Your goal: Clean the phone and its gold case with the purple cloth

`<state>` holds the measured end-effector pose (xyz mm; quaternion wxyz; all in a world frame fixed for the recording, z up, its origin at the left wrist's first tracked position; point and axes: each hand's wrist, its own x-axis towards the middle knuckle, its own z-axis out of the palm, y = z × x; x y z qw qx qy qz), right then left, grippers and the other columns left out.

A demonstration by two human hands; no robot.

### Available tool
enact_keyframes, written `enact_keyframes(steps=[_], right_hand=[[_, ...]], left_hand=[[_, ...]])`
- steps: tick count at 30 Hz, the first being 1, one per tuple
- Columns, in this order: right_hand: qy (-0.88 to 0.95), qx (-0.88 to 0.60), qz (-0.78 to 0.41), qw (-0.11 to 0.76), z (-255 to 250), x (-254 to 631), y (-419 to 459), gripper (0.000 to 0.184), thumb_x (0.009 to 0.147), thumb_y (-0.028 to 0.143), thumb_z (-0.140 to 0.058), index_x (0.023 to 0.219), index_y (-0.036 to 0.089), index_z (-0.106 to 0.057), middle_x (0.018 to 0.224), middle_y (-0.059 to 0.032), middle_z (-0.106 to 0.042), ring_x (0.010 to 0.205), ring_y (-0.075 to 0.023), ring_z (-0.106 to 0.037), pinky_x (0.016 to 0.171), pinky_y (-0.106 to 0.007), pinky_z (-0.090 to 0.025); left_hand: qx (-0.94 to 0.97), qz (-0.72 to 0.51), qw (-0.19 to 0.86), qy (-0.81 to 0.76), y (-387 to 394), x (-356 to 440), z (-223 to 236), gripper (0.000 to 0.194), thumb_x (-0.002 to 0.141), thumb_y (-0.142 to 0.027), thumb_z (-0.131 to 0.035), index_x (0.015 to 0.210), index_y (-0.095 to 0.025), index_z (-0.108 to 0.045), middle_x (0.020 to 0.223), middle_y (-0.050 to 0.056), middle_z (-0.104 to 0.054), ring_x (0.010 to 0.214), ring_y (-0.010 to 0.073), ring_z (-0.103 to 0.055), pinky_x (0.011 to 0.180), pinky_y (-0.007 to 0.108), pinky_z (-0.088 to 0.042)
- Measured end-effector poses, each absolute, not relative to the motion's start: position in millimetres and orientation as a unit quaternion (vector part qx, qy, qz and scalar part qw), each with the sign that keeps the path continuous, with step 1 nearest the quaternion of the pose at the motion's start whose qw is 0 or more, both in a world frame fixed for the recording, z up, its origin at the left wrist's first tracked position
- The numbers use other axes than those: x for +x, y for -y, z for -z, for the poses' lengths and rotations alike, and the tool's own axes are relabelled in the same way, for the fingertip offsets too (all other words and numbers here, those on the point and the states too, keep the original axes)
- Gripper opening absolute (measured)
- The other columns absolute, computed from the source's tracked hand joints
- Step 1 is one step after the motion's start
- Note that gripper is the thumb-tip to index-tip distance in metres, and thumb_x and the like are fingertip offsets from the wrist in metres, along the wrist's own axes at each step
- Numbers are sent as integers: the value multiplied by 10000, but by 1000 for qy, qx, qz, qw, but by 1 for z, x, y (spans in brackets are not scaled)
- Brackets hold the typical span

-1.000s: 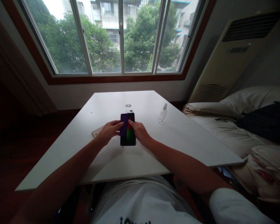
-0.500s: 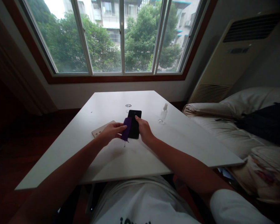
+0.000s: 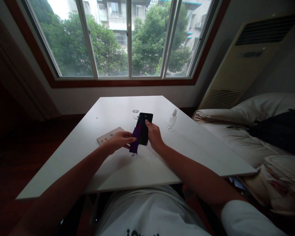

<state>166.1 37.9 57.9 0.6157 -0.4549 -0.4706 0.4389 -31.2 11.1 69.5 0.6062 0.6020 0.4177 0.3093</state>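
Gripping the black smartphone [image 3: 144, 128] at its right edge, the right hand [image 3: 154, 137] has it tilted up off the white table [image 3: 127, 170], top end leaning toward the window [image 3: 127, 39]. Fingers clamp the phone's side, thumb on the dark screen. The left hand [image 3: 119, 141] pinches a purple cloth [image 3: 136, 141] against the phone's lower left edge; the cloth hangs down from the fingertips, a thread at its bottom just above the tabletop. Both hands sit near the table's middle, close together, the phone between them.

Just left of the left hand lies a pale flat case [image 3: 109, 135], angled, touching nothing else. Beyond the phone, a small round ring [image 3: 135, 111] rests flat, and a second small piece beside it is half hidden by the phone's top. To the right, a small clear spray bottle [image 3: 171, 120] stands upright, well apart from the right hand, near the right edge. Bare tabletop spreads wide toward the near edge and toward the left corner. Off the right edge, bedding [image 3: 248, 131] lies heaped below an air conditioner [image 3: 245, 59].
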Motion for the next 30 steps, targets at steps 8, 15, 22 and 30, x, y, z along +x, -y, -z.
enact_keyframes(steps=[8,15,22,30], right_hand=[[525,-458,-388,604,-57,167,-32,528,832,695,-617,732,177,-597,635,6,-542,570,-135,-464,512,-265,-363],[533,-457,-429,568,-55,166,-34,577,820,719,-606,772,148,-676,670,-28,-625,600,-157,-533,564,-277,-403],[569,-442,-465,515,-52,164,-33,600,845,711,-581,821,126,-713,679,-33,-638,594,-145,-532,558,-262,-402],[560,-397,-573,449,-44,156,-30,543,836,656,-649,838,116,-705,620,-15,-601,516,-118,-484,482,-245,-349]], left_hand=[[607,-324,593,-417,-9,-29,-69,495,740,-428,-855,1077,-92,-718,1061,163,-751,931,282,-730,801,407,-608],[603,-343,573,-437,-7,-30,-73,477,759,-462,-834,1034,-81,-750,998,156,-763,863,256,-730,784,386,-606],[590,-363,568,-445,-15,-38,-66,487,742,-494,-839,990,-82,-764,955,165,-764,808,263,-734,758,397,-612],[555,-417,576,-433,-25,-48,-58,516,714,-520,-855,968,-90,-725,953,149,-745,817,252,-726,746,395,-607]])
